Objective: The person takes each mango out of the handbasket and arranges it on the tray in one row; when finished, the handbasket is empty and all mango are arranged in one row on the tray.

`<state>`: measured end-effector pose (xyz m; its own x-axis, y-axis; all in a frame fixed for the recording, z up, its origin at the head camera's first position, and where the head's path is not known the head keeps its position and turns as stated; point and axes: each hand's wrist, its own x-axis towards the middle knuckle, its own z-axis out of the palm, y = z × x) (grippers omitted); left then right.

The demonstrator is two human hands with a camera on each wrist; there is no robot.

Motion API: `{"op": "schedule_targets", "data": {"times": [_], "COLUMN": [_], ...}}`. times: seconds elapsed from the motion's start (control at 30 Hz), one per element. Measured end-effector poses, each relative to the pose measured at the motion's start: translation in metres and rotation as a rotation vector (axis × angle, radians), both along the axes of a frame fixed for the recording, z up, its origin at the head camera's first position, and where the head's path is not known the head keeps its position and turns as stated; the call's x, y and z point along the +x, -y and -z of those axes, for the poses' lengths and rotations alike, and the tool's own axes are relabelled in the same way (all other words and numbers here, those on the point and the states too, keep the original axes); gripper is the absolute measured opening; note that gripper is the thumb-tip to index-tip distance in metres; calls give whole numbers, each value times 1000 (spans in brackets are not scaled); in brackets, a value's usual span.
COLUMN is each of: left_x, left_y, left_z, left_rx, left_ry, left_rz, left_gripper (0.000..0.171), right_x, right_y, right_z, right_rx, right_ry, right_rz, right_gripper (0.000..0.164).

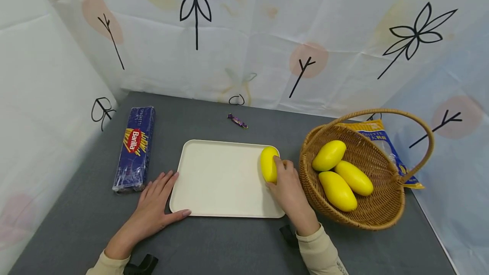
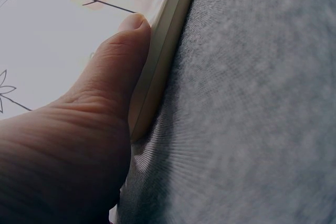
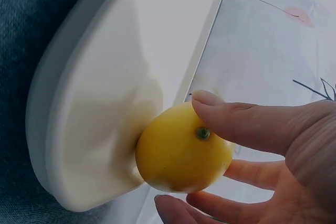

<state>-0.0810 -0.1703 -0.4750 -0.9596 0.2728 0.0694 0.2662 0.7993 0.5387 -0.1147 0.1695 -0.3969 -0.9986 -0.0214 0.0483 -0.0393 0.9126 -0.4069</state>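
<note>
My right hand (image 1: 291, 192) grips a yellow mango (image 1: 268, 165) at the right end of a cream tray (image 1: 221, 177). In the right wrist view, the thumb (image 3: 247, 124) lies along the mango's top near its green stem nub, with the fingers curled round the other side. My left hand (image 1: 150, 211) rests with spread, straight fingers at the tray's lower left corner. The left wrist view has its thumb (image 2: 118, 56) against the tray's rim (image 2: 163, 51).
To the right stands a wicker basket (image 1: 386, 207) with a tall handle, holding several more mangoes (image 1: 338, 192). A blue and yellow bag (image 1: 401, 164) lies behind it. A blue spaghetti pack (image 1: 133, 152) lies at the left, and a purple wrapped candy (image 1: 237, 121) beyond the tray.
</note>
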Motion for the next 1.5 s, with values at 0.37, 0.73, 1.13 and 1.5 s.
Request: {"op": "schedule_targets", "data": {"times": [0.37, 0.73, 1.13, 1.5], "left_x": [1, 0, 0, 0], "left_y": [0, 0, -1, -1], "left_z": [-1, -3, -3, -2], "left_rx": [9, 5, 15, 6], "left_ry": [1, 6, 16, 12], "left_rz": [2, 1, 0, 0], "left_gripper": [102, 102, 101, 102], "right_x": [1, 1, 34, 56], "right_y": [2, 7, -6, -64], "right_z": [1, 2, -53, -91], "right_rx": [3, -9, -49, -42], "right_ry": [-8, -20, -74, -87], "right_rz": [0, -16, -23, 119], "right_gripper": [73, 72, 71, 66]}}
